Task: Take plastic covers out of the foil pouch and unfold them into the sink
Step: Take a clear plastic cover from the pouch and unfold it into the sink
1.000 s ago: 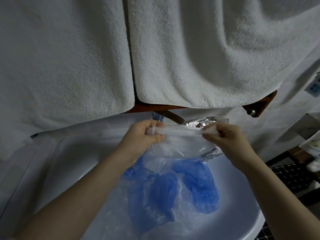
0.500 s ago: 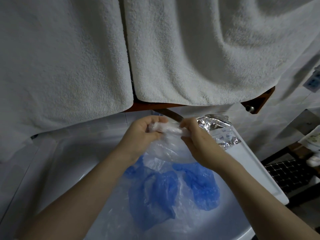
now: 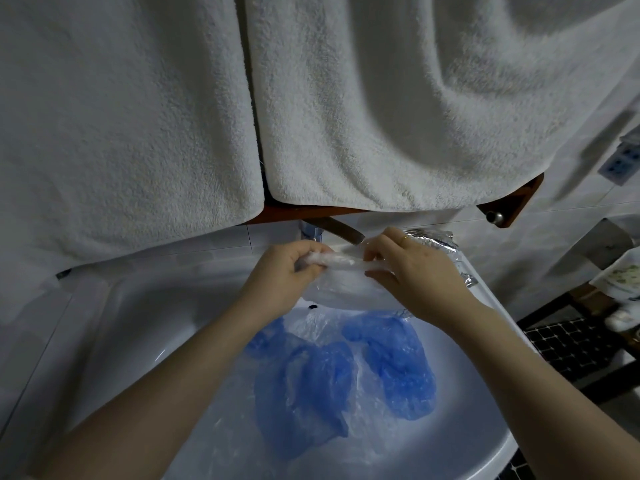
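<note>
Over the white sink [image 3: 145,327] I hold a clear plastic cover [image 3: 343,289] between both hands. My left hand [image 3: 284,282] grips its gathered edge on the left. My right hand [image 3: 412,275] pinches the same edge just to the right, and the rest of the cover sags below. Blue plastic covers [image 3: 308,389] and another blue one [image 3: 398,368] lie unfolded in the basin on top of clear plastic film. The silver foil pouch [image 3: 440,242] lies on the sink's back right rim, partly hidden behind my right hand.
Two white towels [image 3: 381,109] hang from a wooden rail just above the sink. A chrome tap [image 3: 329,230] pokes out under them. At the right stand a dark rack and a dark tiled floor mat [image 3: 571,344].
My right hand had moved left along the gathered edge, close to my left hand; now both hands sit slightly further apart with the edge stretched between them. The foil pouch became more visible.
</note>
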### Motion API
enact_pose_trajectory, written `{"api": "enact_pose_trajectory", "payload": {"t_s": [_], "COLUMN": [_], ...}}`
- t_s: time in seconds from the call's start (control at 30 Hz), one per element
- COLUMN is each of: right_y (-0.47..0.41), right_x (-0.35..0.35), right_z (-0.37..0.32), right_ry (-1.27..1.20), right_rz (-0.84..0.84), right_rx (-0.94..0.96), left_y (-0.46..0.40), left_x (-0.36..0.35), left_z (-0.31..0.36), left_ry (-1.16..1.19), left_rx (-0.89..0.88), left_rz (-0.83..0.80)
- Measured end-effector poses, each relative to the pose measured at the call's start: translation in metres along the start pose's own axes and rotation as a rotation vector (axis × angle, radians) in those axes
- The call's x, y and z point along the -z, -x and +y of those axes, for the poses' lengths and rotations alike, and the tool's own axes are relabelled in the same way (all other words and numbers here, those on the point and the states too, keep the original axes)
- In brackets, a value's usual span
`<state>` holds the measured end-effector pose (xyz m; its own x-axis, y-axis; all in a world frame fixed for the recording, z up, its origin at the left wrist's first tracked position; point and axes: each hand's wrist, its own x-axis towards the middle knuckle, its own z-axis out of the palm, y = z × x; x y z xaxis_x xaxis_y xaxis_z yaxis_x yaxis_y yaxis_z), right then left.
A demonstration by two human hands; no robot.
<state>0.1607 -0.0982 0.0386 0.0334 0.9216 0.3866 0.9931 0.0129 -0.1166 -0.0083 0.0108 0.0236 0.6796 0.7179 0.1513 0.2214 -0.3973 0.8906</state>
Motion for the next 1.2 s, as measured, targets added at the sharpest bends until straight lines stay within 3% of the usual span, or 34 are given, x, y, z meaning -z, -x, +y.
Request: {"api": "enact_pose_trajectory", "payload": {"t_s": [0.1,0.17,0.23,0.33,0.43,0.77,0.87,1.0,1.2], "right_y": [-0.004,-0.006,-0.008,-0.012,-0.013,-0.005,-0.004,-0.005,-0.007], "right_x": [0.005,0.010,0.009,0.003,-0.010,-0.002,0.002,0.006,0.005], "right_z": [0.008,0.013,0.011,-0.017,-0.033,-0.016,-0.010,-0.006,-0.005], "right_ry": [-0.077,-0.149,-0.035,0.111,-0.016,-0.300,-0.398,-0.329,-0.176], "right_rz": [-0.061,-0.128,-0.178,-0.053,0.086,-0.044,-0.102,-0.228,-0.238], "right_rx": [-0.028,-0.050,-0.085,-0.080,-0.013,-0.049,-0.040,-0.002,-0.050], "left_y": [-0.001,-0.001,-0.002,-0.002,-0.001,0.010,0.010,0.012,0.012], "left_x": [0.002,0.002,0.001,-0.003,-0.003,0.010,0.008,0.005,0.002], "left_z": [0.000,0.000,0.000,0.003,0.010,0.004,0.006,0.009,0.007], "left_ry": [-0.096,-0.035,0.072,0.202,0.311,0.638,0.645,0.559,0.365], "left_rx": [-0.052,-0.014,0.059,0.148,0.191,0.200,0.190,0.154,0.122], "left_rz": [-0.010,-0.001,0.025,0.026,0.016,-0.140,-0.157,-0.163,0.022]}}
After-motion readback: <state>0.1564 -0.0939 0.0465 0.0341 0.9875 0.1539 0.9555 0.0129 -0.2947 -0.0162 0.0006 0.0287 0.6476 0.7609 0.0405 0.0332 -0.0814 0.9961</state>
